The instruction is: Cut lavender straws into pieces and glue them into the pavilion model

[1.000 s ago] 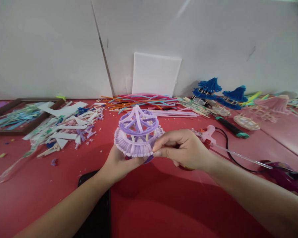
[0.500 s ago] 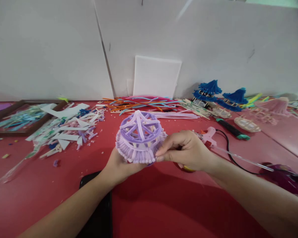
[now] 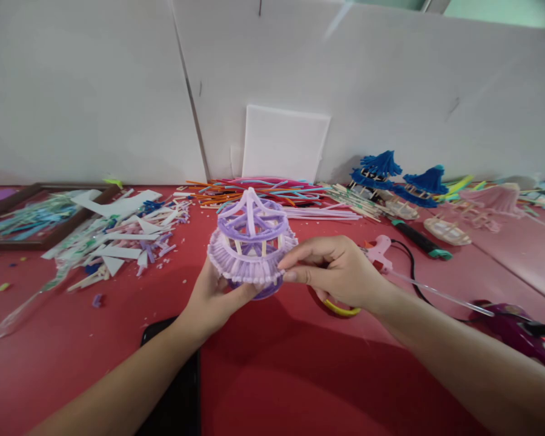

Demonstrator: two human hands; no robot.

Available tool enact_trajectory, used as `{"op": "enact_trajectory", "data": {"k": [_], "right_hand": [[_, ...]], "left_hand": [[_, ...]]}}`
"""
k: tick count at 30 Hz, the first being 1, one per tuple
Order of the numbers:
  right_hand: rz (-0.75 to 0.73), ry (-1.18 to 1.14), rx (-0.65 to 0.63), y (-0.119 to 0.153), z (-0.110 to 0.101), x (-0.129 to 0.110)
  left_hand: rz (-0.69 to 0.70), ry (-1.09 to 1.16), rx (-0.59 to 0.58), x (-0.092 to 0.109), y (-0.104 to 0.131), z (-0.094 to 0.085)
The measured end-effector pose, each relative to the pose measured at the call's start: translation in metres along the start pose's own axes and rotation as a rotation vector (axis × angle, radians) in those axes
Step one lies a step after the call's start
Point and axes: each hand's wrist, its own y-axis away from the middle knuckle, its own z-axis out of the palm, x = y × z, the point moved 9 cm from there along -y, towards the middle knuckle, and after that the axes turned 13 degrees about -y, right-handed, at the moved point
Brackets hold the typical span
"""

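Observation:
A purple pipe-cleaner pavilion model (image 3: pixel 253 242) is held up above the table, roughly upright, with an open ribbed top, pale posts and a fringed lower roof. My left hand (image 3: pixel 213 297) is wrapped round its lower part from the left and below; some of those fingers are hidden behind the model. Thumb and forefinger of my right hand (image 3: pixel 331 269) pinch the right edge of the fringed roof. Beneath the right hand shows a yellow curved handle (image 3: pixel 341 309), partly covered.
On the red table (image 3: pixel 254 375) lie pipe cleaners (image 3: pixel 272 192), scraps (image 3: pixel 127 236) and a dark phone-like slab (image 3: pixel 177 387). To the right are a pink glue gun (image 3: pixel 379 254), a black-and-green tool (image 3: pixel 420 239), blue roofed models (image 3: pixel 422 184) and a maroon device (image 3: pixel 522 333).
The model has tilted more upright, so its posts and lower purple ring show more. My right hand still pinches the fringe edge and has shifted slightly left; the view has tipped a little.

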Motion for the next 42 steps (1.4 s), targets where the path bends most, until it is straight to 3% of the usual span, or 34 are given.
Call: {"op": "enact_trajectory", "data": {"k": [10, 22, 29, 35, 42], "right_hand": [[0.075, -0.036, 0.007, -0.001, -0.001, 0.007], [0.010, -0.036, -0.095, 0.002, 0.005, -0.005], [0.084, -0.111, -0.008, 0.002, 0.001, 0.004], [0.023, 0.026, -0.028, 0.004, 0.010, -0.001], [-0.018, 0.067, -0.030, 0.009, 0.018, -0.003]], "left_hand": [[0.060, -0.031, -0.013, 0.008, -0.001, 0.002], [0.015, 0.040, -0.013, 0.005, 0.002, 0.002], [0.046, -0.030, -0.064, 0.007, 0.004, 0.007], [0.090, -0.179, -0.047, 0.019, 0.002, 0.008], [0.135, -0.177, -0.081, 0.026, 0.002, 0.012]]}}
